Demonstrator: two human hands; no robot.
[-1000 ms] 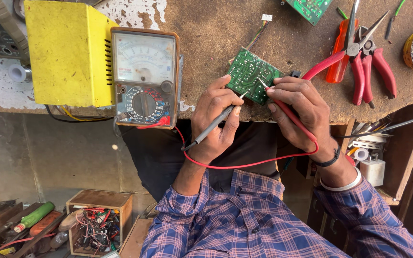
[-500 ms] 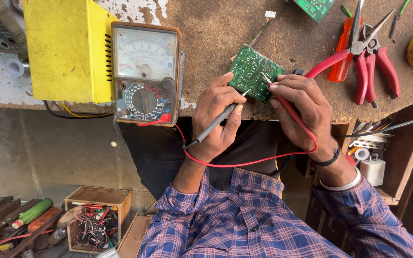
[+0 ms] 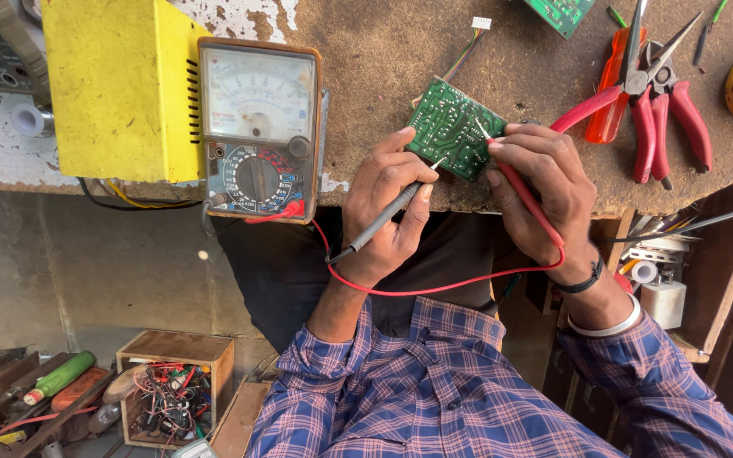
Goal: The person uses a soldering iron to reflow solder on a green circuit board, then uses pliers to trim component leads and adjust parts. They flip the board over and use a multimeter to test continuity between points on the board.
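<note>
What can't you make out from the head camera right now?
- Meter needle reading: too small, head view.
- Where the black probe tip meets the green circuit board: hidden by left hand fingers.
- Second green board: cut off by top edge.
- Wooden box contents: tangled, too small.

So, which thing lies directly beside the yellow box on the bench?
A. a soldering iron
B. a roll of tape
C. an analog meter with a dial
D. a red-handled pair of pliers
C: the analog meter, with needle scale and round dial, sits against the side of the yellow box; the red-handled pliers lie far across the bench.
</note>
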